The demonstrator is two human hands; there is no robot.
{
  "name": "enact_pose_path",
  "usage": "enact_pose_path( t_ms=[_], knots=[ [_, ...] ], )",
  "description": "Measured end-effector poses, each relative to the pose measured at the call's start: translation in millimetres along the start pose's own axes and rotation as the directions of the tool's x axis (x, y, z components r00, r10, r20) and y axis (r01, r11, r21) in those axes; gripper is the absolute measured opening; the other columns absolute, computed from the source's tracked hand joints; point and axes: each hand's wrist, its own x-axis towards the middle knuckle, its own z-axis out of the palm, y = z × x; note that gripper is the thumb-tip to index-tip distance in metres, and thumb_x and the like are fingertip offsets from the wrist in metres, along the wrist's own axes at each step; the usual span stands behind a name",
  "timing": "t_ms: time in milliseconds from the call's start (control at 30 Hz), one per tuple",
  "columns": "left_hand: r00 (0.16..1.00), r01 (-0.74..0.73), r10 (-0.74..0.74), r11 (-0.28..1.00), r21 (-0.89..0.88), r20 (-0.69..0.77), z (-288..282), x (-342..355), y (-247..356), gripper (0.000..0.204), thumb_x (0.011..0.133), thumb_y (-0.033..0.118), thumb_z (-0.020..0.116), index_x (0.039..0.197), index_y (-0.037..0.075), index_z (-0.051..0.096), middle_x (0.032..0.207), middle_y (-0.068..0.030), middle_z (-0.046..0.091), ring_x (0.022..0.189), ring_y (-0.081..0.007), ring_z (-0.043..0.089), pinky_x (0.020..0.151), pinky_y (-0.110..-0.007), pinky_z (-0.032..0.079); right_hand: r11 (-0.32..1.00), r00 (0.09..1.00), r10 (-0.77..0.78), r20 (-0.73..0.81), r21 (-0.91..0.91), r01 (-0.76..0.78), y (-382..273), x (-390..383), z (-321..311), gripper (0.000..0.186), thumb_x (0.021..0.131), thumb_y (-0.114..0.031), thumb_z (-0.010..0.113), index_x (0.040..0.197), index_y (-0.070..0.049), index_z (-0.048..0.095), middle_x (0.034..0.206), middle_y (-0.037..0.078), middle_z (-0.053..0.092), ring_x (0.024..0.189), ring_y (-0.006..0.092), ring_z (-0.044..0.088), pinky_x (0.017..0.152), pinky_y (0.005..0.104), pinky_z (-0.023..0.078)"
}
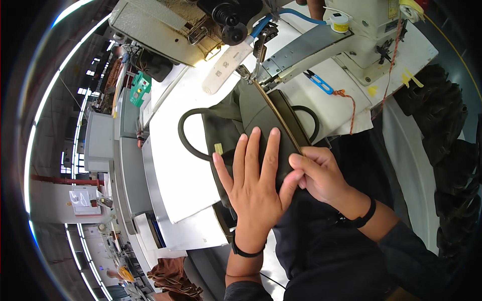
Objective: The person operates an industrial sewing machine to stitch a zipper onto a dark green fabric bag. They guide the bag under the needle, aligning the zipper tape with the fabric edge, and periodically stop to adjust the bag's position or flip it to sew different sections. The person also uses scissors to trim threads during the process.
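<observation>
A dark olive fabric bag [258,111] lies under the sewing machine, with a looped handle [184,131] on its left and a second handle [315,123] on its right. Its long trimmed edge [279,113] runs from the presser foot [244,74] toward me. My left hand [257,188] rests flat on the bag, fingers spread. Beside it, my right hand [321,174] pinches the near end of that edge between thumb and fingers. A small yellow tab [218,148] shows by my left little finger.
The sewing machine's narrow metal arm [301,56] extends over the white table [175,185]. Blue thread snips [319,83] on an orange cord lie to the right. A white bobbin-like container [339,22] stands on the machine. Dark material [442,115] is piled at far right, brown pieces [173,278] lower left.
</observation>
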Motion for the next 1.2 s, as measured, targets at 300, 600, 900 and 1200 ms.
enact_pose_path(
  t_ms=[300,600,900,1200],
  knots=[
    [0.994,0.046,-0.049,0.998,0.031,0.097,-5.9,8.7,-0.7,0.073,0.101,0.068,0.048,0.155,0.019,0.058,0.158,-0.0085,0.054,0.152,-0.0316,0.041,0.128,-0.060,-0.004,0.996,0.999,0.032,0.030,-0.078,-0.030,-11.4,7.8,-1.7,0.037,0.106,-0.018,0.067,0.073,-0.004,0.063,0.067,0.001,0.063,0.058,0.0054,0.055,0.053,0.0227,0.041],
    [0.995,0.082,-0.073,0.988,-0.134,0.066,14.2,25.0,-16.0,0.075,0.100,0.069,0.052,0.154,0.019,0.058,0.158,-0.0082,0.054,0.147,-0.0294,0.047,0.126,-0.061,0.007,0.996,1.000,0.017,0.006,-0.091,-0.016,-13.8,32.4,-0.6,0.039,0.107,-0.018,0.066,0.070,-0.004,0.061,0.065,0.000,0.060,0.057,0.0043,0.052,0.052,0.0230,0.039],
    [1.000,0.022,-0.020,0.992,-0.121,0.015,20.6,43.6,-33.5,0.073,0.098,0.062,0.059,0.154,0.013,0.057,0.155,-0.0115,0.056,0.142,-0.0327,0.050,0.117,-0.054,0.027,0.983,1.000,-0.025,0.011,-0.181,0.027,-14.4,57.5,1.4,0.039,0.106,-0.020,0.067,0.071,-0.006,0.060,0.063,-0.001,0.057,0.056,0.0037,0.050,0.051,0.0230,0.035],
    [0.999,-0.011,0.000,0.975,-0.224,-0.051,30.9,47.8,-38.6,0.075,0.094,0.059,0.067,0.155,0.015,0.057,0.156,-0.0120,0.055,0.139,-0.0323,0.053,0.108,-0.048,0.039,0.978,0.999,-0.044,0.019,-0.201,0.047,-12.2,63.9,-3.0,0.037,0.106,-0.022,0.067,0.073,-0.006,0.063,0.064,-0.002,0.057,0.056,0.0039,0.050,0.051,0.0220,0.038]
  ],
)
